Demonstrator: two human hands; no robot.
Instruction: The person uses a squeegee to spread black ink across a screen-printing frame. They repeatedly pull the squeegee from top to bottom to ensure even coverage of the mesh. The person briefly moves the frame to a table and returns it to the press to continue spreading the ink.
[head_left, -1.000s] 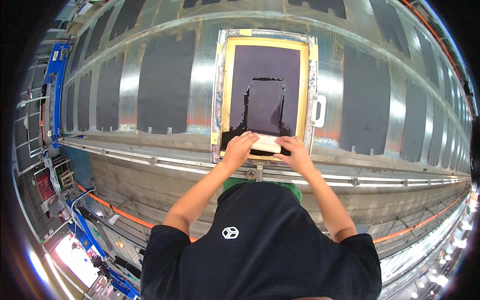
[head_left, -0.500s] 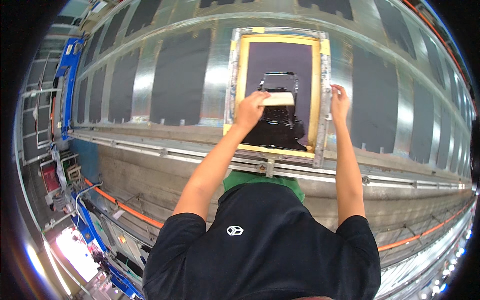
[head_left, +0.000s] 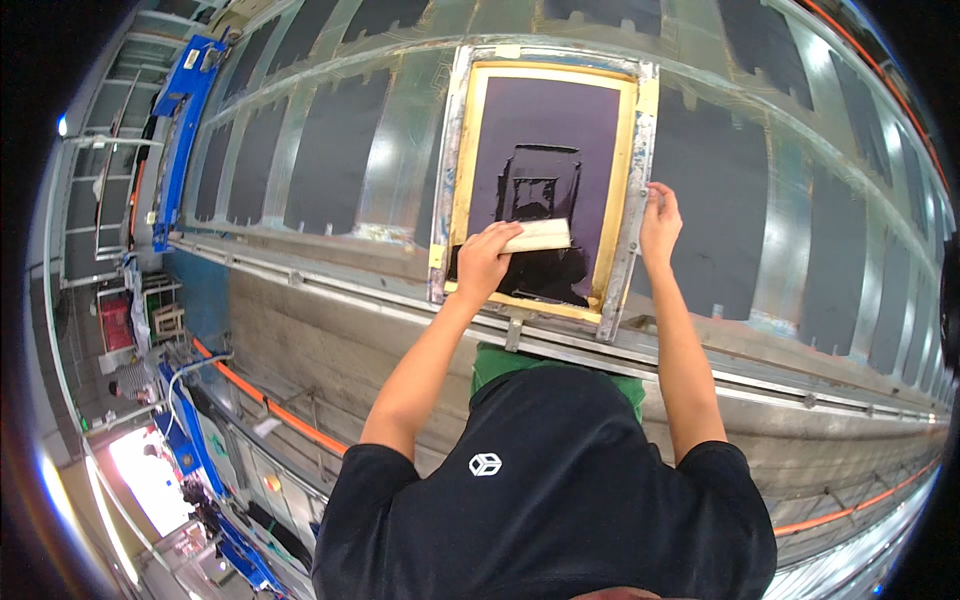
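A screen-printing frame [head_left: 642,110] with yellow tape along its inner edges lies on the long table in front of me. Dark purple mesh [head_left: 545,105] fills it, and wet black ink [head_left: 540,275] pools on its near part. Ink outlines of nested rectangles show farther up the mesh. My left hand [head_left: 484,262] is closed round one end of a pale squeegee [head_left: 540,235], which lies crosswise over the ink; its lower edge is hard to see. My right hand [head_left: 660,222] has its fingers bent and pinched at the right rail of the frame.
Dark grey fabric panels [head_left: 710,190] lie in rows on the shiny table on both sides of the frame. A metal rail [head_left: 380,305] runs along the near table edge. Blue machinery [head_left: 190,130] stands at the left, and an orange pipe [head_left: 270,397] runs below.
My left hand has drawn the squeegee nearer to me, down the mesh into the ink pool. My right hand stays at the frame's right rail. The whole view has tilted slightly.
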